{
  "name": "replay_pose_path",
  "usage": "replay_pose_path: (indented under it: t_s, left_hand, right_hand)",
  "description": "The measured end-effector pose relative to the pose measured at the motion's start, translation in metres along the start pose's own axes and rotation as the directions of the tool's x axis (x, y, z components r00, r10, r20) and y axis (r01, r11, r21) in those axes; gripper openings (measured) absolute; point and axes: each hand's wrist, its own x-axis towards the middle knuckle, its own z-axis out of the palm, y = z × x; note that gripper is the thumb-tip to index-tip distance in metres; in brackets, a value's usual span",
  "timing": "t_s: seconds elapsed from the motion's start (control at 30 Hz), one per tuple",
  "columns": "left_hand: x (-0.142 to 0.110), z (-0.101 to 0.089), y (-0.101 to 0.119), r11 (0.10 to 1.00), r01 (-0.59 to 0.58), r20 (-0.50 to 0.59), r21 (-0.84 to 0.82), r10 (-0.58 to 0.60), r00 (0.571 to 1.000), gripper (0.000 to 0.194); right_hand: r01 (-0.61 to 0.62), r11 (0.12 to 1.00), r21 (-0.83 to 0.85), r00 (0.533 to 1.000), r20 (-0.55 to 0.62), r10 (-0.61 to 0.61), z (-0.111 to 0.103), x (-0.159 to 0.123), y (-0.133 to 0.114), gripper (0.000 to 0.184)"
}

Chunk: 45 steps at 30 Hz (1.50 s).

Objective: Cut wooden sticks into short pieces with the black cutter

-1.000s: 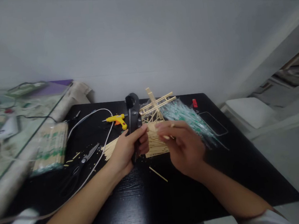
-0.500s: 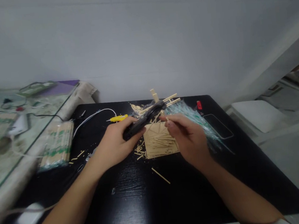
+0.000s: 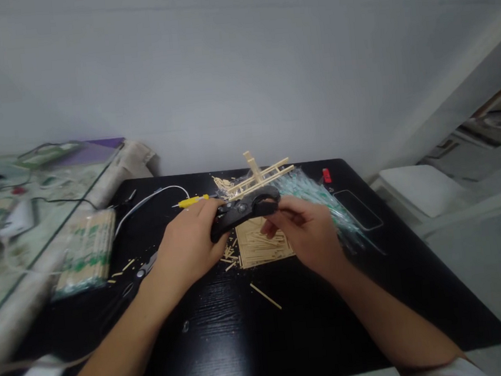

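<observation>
My left hand [image 3: 188,238] is wrapped round a black pivoted hand cutter [image 3: 244,209] with a hooked jaw, its head pointing right. My right hand [image 3: 310,232] is closed at the tip of the cutter, thumb and fingers together; what they pinch, if anything, is hidden. Just behind the cutter stands a small frame of glued wooden sticks [image 3: 261,178], ladder-like with an upright piece. Below the hands is a square wooden board [image 3: 245,259] covered with a heap of thin wooden sticks [image 3: 267,242].
Clear plastic wrapping [image 3: 318,202] lies to the right, near a red object [image 3: 326,176]. A yellow tool [image 3: 193,201], a white cable [image 3: 145,199] and scissors [image 3: 140,274] are at left, by a packed stick bundle [image 3: 83,251]. One loose stick [image 3: 265,296] lies on the black table [image 3: 317,329].
The cutter's head has come down and turned flatter, showing its pivot and jaw. The right hand has drawn in behind its tip; the short stick it was pinching is out of sight.
</observation>
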Motion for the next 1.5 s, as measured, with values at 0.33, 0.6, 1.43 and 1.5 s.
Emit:
replay_pose_path:
  t_s: [0.33, 0.6, 1.43, 1.5]
  left_hand:
    - [-0.001, 0.005, 0.003, 0.999, 0.028, 0.047, 0.047, -0.030, 0.998, 0.033]
    - [0.000, 0.006, 0.004, 0.998, 0.030, 0.076, 0.051, -0.033, 0.997, 0.033]
    - [0.005, 0.019, 0.024, 0.500, 0.294, 0.271, -0.815, -0.121, 0.955, 0.026]
    - [0.003, 0.020, 0.026, 0.481, 0.270, 0.259, -0.834, -0.090, 0.962, 0.027]
  right_hand:
    - [-0.051, 0.998, 0.041, 0.998, -0.027, 0.052, -0.001, 0.002, 0.003, 0.020]
    - [-0.054, 0.997, 0.059, 0.998, -0.005, 0.055, 0.000, 0.002, 0.002, 0.016]
    - [-0.095, 0.982, 0.166, 0.994, -0.032, 0.102, -0.001, 0.004, 0.011, 0.010]
    - [-0.123, 0.972, 0.202, 0.990, -0.037, 0.133, -0.002, 0.005, 0.010, 0.012]
